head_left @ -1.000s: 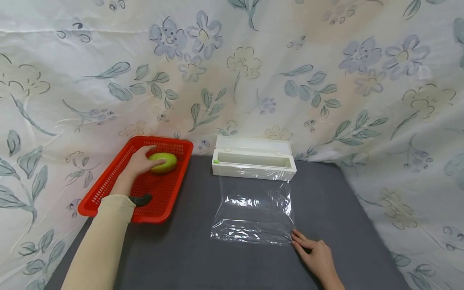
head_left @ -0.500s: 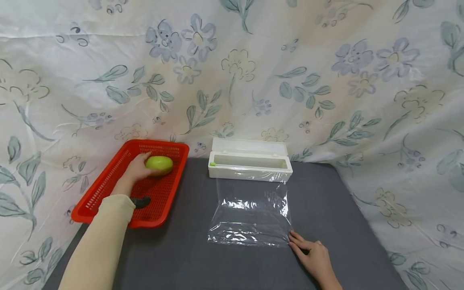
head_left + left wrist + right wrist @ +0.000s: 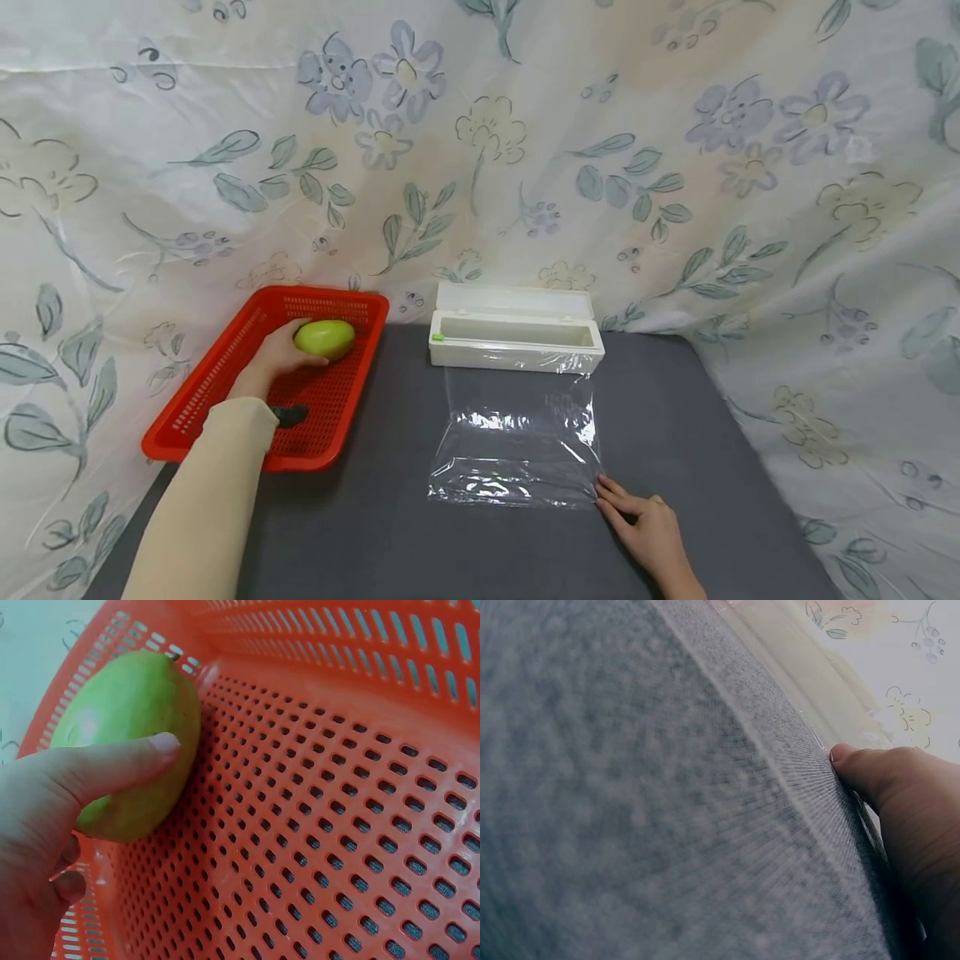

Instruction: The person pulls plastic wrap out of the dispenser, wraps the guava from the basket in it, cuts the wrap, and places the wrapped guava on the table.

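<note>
My left hand [image 3: 283,350] reaches into the red basket [image 3: 360,367] and grips a green mango [image 3: 326,339]. In the left wrist view its thumb lies across the mango [image 3: 135,712], while the fingers are mostly hidden behind the fruit. A dark, elongated thing [image 3: 292,416] lies in the basket, partly covered by the left sleeve. My right hand [image 3: 647,525] pinches the near right corner of a clear sheet of plastic wrap [image 3: 517,450]. That sheet runs out from a white wrap box [image 3: 517,357], whose lid is raised. The right wrist view shows the thumb [image 3: 862,769] at the film's edge.
The box has a small green piece [image 3: 438,337] at its front left corner. Basket, film and box all rest on a dark grey cloth-covered table [image 3: 360,533]. A floral curtain [image 3: 495,167] hangs behind and along both sides.
The left hand has lowered from above the mango and closed round its left side, the mango shifting slightly left. My right hand keeps its pinch on the film; the head view has shifted a little.
</note>
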`<state>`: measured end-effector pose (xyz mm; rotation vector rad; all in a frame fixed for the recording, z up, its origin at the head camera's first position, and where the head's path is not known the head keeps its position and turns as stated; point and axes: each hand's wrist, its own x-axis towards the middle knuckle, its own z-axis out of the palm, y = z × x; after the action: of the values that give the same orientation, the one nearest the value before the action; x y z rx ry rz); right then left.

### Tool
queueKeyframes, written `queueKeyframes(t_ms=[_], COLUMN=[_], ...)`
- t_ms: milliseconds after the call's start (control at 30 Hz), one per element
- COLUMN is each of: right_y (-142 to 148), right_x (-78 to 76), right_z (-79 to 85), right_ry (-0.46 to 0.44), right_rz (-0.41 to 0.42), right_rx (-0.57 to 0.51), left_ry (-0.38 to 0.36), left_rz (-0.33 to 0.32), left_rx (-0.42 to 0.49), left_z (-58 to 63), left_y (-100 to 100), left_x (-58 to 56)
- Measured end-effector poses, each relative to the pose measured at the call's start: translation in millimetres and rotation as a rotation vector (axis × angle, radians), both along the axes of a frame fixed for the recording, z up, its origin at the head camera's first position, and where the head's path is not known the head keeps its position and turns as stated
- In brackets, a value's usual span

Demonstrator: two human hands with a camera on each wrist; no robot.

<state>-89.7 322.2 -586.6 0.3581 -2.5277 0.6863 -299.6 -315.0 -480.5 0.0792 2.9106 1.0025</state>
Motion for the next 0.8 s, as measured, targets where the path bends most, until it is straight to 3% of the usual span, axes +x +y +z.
queueKeyframes(t_ms=[300, 567, 800], right_y=[-1.7, -4.6, -6.6], right_x=[-1.3, -0.6, -1.4], right_z=[1.1, 3.3, 5.1], right_ry=[-0.031, -0.052, -0.074], right_rz=[-0.027, -0.039, -0.054], right_rx=[0.004, -0.003, 0.001], left_ry=[-0.005, -0.005, -0.005], left_rz=[0.021, 0.033, 0.05], left_rx=[0.032, 0.002, 0.022], left_z=[-2.3, -0.3, 7.4], left_y=[-0.1, -0.5, 1.0], left_x=[-5.2, -10.3, -11.9])
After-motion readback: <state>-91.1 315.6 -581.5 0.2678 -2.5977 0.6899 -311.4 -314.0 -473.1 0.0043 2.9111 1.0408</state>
